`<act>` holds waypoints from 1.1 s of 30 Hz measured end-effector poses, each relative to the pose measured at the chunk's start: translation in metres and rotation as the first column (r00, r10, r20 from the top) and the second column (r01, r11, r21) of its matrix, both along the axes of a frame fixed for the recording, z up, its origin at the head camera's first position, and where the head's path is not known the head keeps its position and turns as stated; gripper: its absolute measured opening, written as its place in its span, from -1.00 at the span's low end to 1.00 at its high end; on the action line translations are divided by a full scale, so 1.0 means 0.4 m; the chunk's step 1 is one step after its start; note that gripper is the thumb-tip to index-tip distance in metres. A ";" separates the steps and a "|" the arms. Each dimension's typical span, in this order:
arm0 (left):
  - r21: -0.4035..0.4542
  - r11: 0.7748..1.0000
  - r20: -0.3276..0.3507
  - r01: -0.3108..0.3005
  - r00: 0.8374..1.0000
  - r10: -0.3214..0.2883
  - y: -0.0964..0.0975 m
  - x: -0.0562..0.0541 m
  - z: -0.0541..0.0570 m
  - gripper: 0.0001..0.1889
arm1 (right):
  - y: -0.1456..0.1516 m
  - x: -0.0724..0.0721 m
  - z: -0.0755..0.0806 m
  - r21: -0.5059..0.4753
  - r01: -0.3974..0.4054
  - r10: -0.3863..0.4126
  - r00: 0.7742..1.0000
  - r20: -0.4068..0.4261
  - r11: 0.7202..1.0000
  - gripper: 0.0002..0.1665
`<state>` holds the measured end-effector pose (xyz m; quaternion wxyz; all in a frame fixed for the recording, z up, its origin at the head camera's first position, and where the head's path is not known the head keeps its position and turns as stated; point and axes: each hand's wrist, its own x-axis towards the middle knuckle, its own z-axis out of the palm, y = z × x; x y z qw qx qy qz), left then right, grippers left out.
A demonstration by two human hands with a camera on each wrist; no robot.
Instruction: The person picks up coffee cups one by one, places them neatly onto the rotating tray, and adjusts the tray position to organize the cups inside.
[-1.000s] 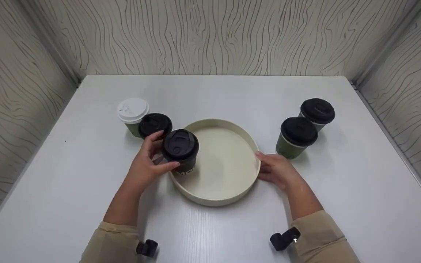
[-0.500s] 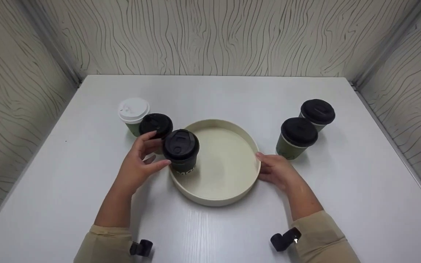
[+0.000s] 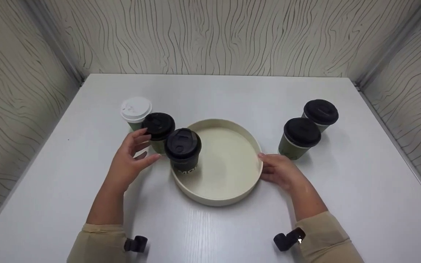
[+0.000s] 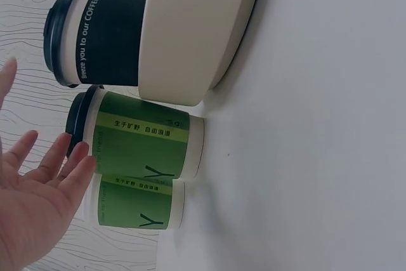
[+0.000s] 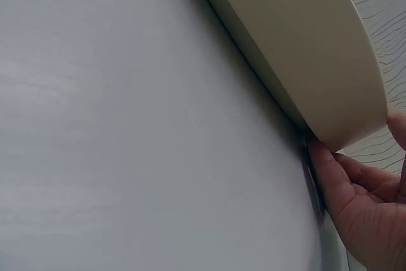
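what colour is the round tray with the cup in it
Plain cream; the round tray shows best in the head view.

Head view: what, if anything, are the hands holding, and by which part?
The right hand holds the tray by the right side of its wall; the left hand holds nothing.
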<state>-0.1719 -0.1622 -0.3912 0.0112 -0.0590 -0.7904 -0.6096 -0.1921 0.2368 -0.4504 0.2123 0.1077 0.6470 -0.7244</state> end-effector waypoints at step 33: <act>-0.025 0.996 0.010 -0.086 0.996 0.086 -0.027 -0.047 -0.021 -0.20 | 0.019 0.006 -0.016 -0.064 -0.093 0.087 0.992 -0.095 0.994 -0.27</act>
